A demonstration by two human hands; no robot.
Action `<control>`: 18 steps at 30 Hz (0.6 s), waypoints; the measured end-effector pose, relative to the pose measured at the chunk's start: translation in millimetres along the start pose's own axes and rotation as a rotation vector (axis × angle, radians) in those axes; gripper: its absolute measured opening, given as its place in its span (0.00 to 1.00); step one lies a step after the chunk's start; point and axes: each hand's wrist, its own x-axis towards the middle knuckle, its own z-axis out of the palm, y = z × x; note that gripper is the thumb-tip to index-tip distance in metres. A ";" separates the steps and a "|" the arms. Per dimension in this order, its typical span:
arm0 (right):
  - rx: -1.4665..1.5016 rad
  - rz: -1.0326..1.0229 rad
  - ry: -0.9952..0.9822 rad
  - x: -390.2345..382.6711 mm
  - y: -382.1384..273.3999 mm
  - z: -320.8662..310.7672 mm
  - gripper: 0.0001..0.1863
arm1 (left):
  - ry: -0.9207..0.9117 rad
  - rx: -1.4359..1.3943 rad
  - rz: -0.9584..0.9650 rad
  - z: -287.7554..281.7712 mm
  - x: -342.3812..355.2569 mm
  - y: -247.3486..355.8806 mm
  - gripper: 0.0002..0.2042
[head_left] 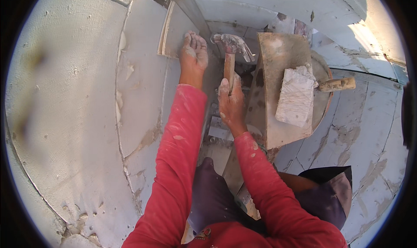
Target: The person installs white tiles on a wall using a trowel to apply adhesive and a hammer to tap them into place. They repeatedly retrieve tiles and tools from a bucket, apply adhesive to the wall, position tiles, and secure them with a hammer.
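Observation:
My right hand [230, 100] grips the wooden handle of a claw hammer [230, 46], its plaster-smeared metal head raised at the upper middle. Just left of it, my left hand [194, 52] has its fingers curled, palm partly turned up; what is in them, if anything, I cannot make out. That hand is in front of a small grey panel [173, 26] with pale edges on the left wall. To the right, a stained board [282, 50] carries a whitish block wound with cord [293, 100] and a tool with a worn wooden handle [336, 84].
A large white plastered wall [69, 109] with cracks and joints fills the left side. A pale beam [269, 4] crosses the top. Cracked white panels [347, 143] lie at the right. Below my hands is a narrow gap with small pieces [219, 130], and my legs [208, 196].

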 end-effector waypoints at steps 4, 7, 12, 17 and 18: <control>0.007 0.016 -0.045 16.2 -3.9 15.4 0.24 | -0.011 -0.012 -0.011 -4.5 9.4 8.0 0.06; 0.018 0.019 -0.059 26.2 -16.4 21.4 0.24 | 0.011 0.043 -0.022 0.3 4.5 10.2 0.07; -0.026 -0.147 -0.011 39.4 0.2 40.3 0.23 | 0.032 0.134 -0.031 3.2 7.2 13.7 0.12; -0.037 -0.154 -0.061 50.0 0.5 46.1 0.25 | 0.059 0.129 -0.027 3.6 14.6 20.5 0.13; -0.029 -0.130 -0.072 50.5 -1.4 45.3 0.26 | 0.074 0.124 -0.022 5.2 14.1 20.3 0.13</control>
